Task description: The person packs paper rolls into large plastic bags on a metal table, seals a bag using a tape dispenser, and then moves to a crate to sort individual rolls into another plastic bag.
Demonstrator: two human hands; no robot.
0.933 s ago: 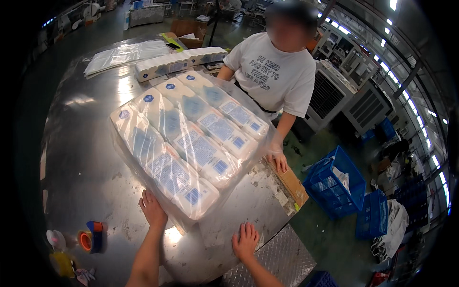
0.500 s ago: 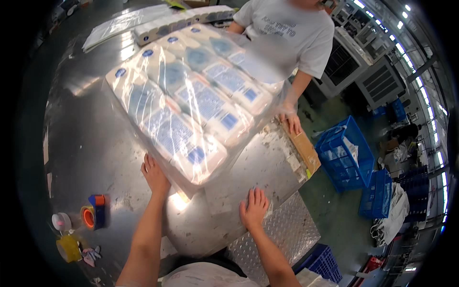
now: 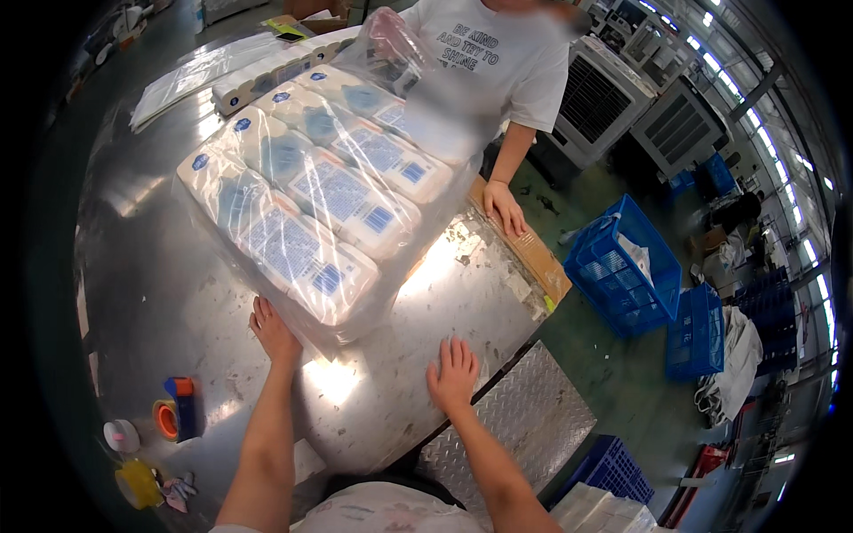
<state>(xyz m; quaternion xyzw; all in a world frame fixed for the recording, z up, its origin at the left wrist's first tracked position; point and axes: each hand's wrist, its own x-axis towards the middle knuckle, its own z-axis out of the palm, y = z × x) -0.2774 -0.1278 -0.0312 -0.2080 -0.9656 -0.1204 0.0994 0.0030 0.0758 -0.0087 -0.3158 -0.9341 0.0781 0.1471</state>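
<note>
A large clear plastic bag (image 3: pixel 258 258) lies on the metal table, filled with several white packs (image 3: pixel 351 200) that carry blue labels. My left hand (image 3: pixel 276 332) rests on the table beside the bag's near left edge, fingers stretched out. Whether its fingertips touch the plastic I cannot tell. Flat on the metal, near the table's right edge, lies my right hand (image 3: pixel 454 377), its fingers apart and nothing in it. Across the table, a co-worker's raised hand (image 3: pixel 395 35) shows through the plastic at the bag's far end. Their other hand (image 3: pixel 504 209) rests on a cardboard strip (image 3: pixel 533 258).
A tape dispenser (image 3: pixel 185 413), a white roll (image 3: pixel 122 435) and a yellow tape roll (image 3: pixel 139 484) sit at the left. More packs (image 3: pixel 267 80) lie along the far side. Blue crates (image 3: pixel 626 266) stand on the floor at the right, past a treadplate surface (image 3: pixel 515 417).
The co-worker's one hand has risen, lifting the bag's far end. Their other hand stays on the cardboard. The view has shifted slightly; my hands still rest on the table.
</note>
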